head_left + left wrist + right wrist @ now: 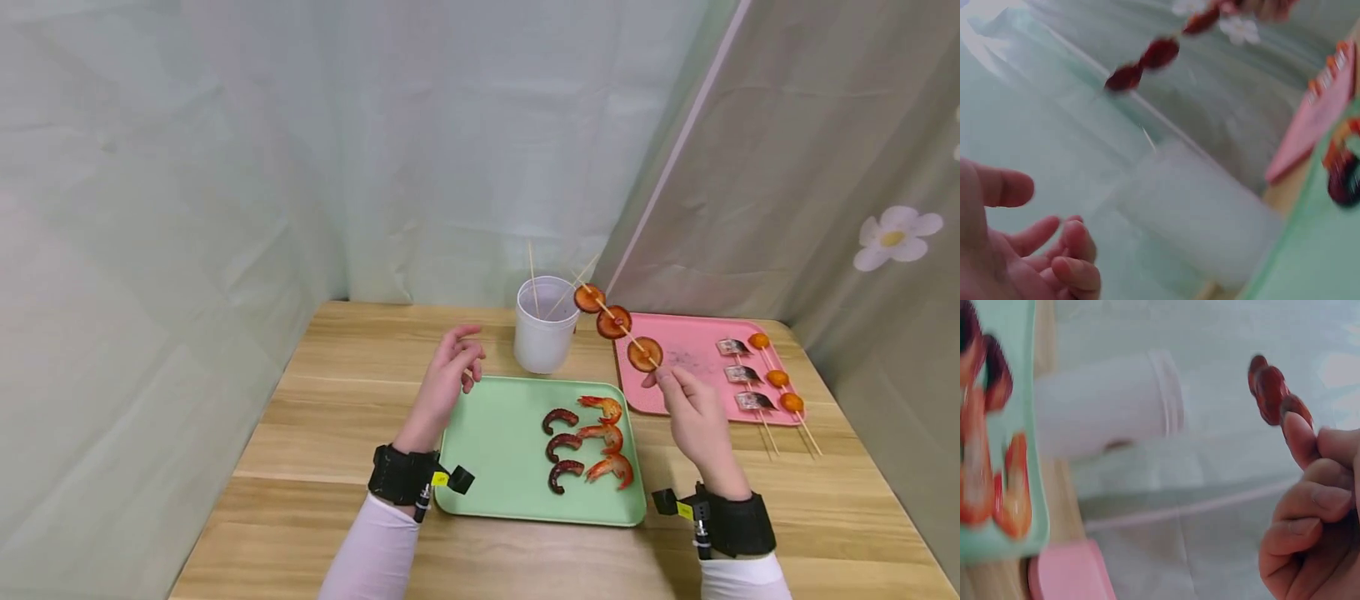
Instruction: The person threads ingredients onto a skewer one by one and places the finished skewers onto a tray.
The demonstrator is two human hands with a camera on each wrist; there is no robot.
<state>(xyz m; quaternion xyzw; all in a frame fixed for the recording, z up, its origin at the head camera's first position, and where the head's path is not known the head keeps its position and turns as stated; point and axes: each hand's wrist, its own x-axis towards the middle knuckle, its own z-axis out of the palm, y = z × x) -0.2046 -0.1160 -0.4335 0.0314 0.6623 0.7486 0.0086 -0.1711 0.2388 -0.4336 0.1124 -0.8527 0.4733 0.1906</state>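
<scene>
My right hand (699, 421) pinches the lower end of a skewer that carries 3 round brown slices (614, 322), perhaps mushroom. The skewer slants up and to the left, above the pink tray's (675, 358) left corner. Over the back left corner of the green tray (495, 450) hovers my left hand (447, 375), fingers loosely bent, holding nothing. On that tray's right half lie 3 dark curled tentacles (564, 447) beside 3 orange shrimp (609, 439). The right wrist view shows the thumb and index finger at the skewer's end, below the slices (1270, 394).
Behind the green tray stands a white bucket (543, 333) with a few bare sticks (534, 275) leaning in it. On the pink tray's right side lie a skewer of silvery fish pieces (742, 375) and one of orange balls (777, 378). Curtains (480, 150) hang close behind the table.
</scene>
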